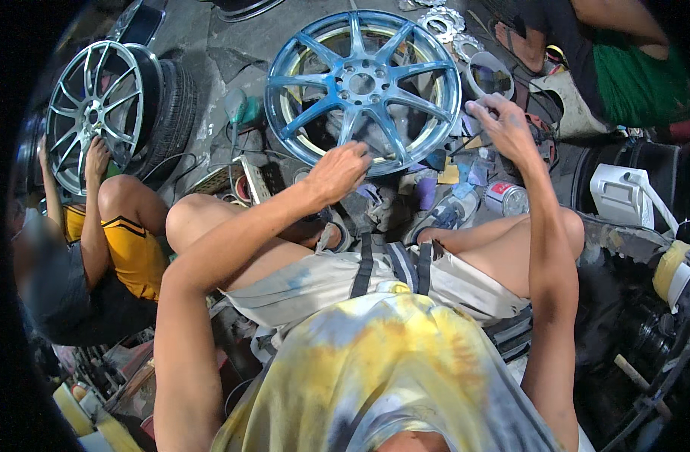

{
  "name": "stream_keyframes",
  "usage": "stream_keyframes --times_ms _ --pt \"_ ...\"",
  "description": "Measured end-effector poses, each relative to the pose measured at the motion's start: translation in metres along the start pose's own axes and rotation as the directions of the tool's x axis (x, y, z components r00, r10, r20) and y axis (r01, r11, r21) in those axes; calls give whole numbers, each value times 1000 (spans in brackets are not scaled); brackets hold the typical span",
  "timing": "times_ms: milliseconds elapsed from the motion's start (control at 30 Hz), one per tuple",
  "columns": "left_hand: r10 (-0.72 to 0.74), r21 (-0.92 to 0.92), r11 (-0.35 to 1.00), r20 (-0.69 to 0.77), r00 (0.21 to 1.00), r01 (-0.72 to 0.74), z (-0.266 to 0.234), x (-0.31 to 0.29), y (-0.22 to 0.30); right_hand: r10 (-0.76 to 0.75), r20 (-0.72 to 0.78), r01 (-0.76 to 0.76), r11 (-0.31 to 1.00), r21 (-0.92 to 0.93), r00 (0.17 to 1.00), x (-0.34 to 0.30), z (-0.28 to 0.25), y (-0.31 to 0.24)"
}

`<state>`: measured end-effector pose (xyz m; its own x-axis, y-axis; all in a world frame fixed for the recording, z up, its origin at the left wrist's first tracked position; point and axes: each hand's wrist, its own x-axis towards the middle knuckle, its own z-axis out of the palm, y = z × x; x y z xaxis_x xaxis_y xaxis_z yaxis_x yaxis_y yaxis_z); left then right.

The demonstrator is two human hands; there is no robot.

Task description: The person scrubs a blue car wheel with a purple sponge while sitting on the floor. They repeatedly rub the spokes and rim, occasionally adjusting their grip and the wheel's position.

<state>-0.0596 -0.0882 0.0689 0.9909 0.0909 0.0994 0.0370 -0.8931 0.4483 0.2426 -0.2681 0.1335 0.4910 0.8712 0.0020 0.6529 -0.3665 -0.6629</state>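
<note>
Work by hand on the blue wheel (360, 103) looks to be the step in hand, perhaps a rubbing of its streaky surface; judged from here, your next move calls for a settled touch on the rim or a spoke. At far left, a co-worker's hand (97, 156) rests against a silver wheel (83, 119), well apart from your work. Next comes a green tool (246, 110) on the floor (209, 30), just beside your wheel. Your left hand (342, 170) is at the wheel's lower edge, its fingers curled under; the back of the hand hides the grip, so you cannot tell from here whether it is clamped on anything or only touches the rim. The blue wheel lies face up in front of you, beyond your feet. Below its right side, purple sheets (426, 193) and a yellow sheet (448, 175) lie scattered, near a tin can (505, 198). Your right hand (504, 124) is raised just beside the wheel's right edge, fingers loosely bent, with nothing visible in the grip; whether fingertips and thumb are apart or together is too blurred to tell
</note>
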Motion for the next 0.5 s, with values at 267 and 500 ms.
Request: stream_keyframes --times_ms 267,500 --pt "-111 -266 959 -25 994 100 45 26 6 -99 -30 100 994 49 995 -12 -11 -25" --pt "-7 -133 991 99 995 20 39 19 5 -122 -86 121 992 -25 989 -32 -20 -17"
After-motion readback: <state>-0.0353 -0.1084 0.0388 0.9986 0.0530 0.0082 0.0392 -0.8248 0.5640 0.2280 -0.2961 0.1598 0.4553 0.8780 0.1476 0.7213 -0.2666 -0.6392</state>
